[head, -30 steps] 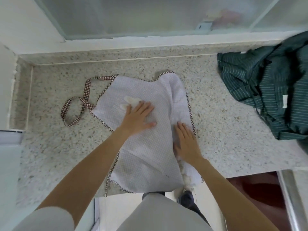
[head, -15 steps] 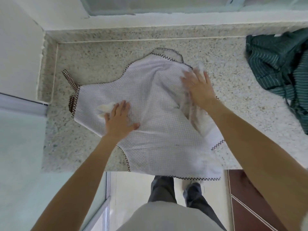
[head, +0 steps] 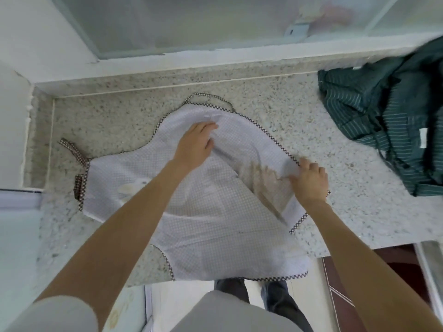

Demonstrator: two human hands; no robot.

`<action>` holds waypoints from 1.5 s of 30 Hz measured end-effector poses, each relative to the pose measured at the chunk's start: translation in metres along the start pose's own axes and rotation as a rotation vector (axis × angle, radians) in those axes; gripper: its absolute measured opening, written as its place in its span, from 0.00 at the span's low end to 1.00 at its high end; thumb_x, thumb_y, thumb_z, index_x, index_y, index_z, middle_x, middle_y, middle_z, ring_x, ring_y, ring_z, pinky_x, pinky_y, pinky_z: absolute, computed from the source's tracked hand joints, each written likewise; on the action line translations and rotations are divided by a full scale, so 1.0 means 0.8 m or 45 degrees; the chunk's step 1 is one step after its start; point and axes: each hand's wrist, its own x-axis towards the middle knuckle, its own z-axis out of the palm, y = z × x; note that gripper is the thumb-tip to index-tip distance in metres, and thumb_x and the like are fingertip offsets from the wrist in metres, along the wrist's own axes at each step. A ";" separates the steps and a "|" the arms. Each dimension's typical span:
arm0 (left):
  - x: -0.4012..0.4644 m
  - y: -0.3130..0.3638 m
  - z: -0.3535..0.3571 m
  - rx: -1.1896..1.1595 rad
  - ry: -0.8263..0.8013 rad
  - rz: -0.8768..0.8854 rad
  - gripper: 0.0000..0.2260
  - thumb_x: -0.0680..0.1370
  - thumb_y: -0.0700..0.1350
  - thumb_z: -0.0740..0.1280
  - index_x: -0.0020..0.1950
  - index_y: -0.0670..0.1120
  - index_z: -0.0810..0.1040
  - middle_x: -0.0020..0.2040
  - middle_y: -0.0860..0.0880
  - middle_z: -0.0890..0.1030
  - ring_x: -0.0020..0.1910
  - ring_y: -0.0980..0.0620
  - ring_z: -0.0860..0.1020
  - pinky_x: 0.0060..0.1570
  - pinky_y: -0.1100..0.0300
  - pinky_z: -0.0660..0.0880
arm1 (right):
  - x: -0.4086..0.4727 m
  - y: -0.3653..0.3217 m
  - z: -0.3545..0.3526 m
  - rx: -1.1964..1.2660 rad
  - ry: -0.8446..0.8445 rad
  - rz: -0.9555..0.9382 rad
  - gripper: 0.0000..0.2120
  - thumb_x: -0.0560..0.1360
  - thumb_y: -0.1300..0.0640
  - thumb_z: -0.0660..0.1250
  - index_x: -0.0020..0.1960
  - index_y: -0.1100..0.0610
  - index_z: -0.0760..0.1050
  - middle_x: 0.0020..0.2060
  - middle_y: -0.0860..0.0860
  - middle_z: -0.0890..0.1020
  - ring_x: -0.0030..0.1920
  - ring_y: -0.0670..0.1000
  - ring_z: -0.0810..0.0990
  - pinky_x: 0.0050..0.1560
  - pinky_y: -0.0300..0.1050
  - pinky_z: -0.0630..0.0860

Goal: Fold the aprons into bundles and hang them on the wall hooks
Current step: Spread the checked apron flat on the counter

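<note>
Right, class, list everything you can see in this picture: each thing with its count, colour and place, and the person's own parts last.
White apron: one, white with dark checked trim, spread on the counter, its lower edge hanging over the front.
Green apron: one, dark green with pale stripes, heaped at the counter's far right.
Counter: one, speckled grey stone, under both aprons.
Window: one, frosted pale glass, behind the counter.
Shoes: two, dark, on the floor below the counter edge.
Left hand: one, on the white apron's upper middle, fingers curled into the cloth.
Right hand: one, gripping the white apron's right edge.
</note>
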 end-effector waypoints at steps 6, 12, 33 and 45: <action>0.088 0.000 0.013 0.274 -0.164 -0.132 0.22 0.80 0.42 0.57 0.75 0.48 0.59 0.74 0.49 0.62 0.60 0.45 0.72 0.45 0.53 0.72 | 0.026 0.014 -0.012 0.101 0.081 -0.056 0.10 0.76 0.60 0.64 0.54 0.65 0.76 0.49 0.62 0.77 0.47 0.63 0.76 0.44 0.54 0.73; 0.120 -0.020 -0.001 0.200 -0.016 -0.202 0.11 0.79 0.46 0.61 0.61 0.46 0.72 0.59 0.44 0.73 0.46 0.42 0.77 0.37 0.54 0.69 | 0.112 0.005 -0.060 -0.003 0.245 -0.255 0.05 0.73 0.68 0.64 0.49 0.64 0.76 0.44 0.60 0.78 0.35 0.63 0.79 0.30 0.45 0.65; 0.128 -0.058 0.022 0.371 -0.456 -0.378 0.45 0.68 0.69 0.64 0.76 0.54 0.47 0.77 0.50 0.41 0.76 0.47 0.41 0.71 0.39 0.45 | 0.218 -0.072 -0.035 -0.051 -0.187 -0.415 0.38 0.77 0.36 0.53 0.77 0.55 0.43 0.76 0.57 0.42 0.75 0.61 0.39 0.73 0.60 0.40; 0.004 0.118 0.046 -0.143 -0.012 0.109 0.14 0.72 0.52 0.71 0.52 0.46 0.75 0.48 0.52 0.76 0.47 0.55 0.73 0.47 0.64 0.69 | 0.012 0.073 -0.042 0.474 0.217 -0.243 0.19 0.68 0.68 0.66 0.58 0.61 0.75 0.56 0.60 0.77 0.56 0.64 0.73 0.57 0.56 0.69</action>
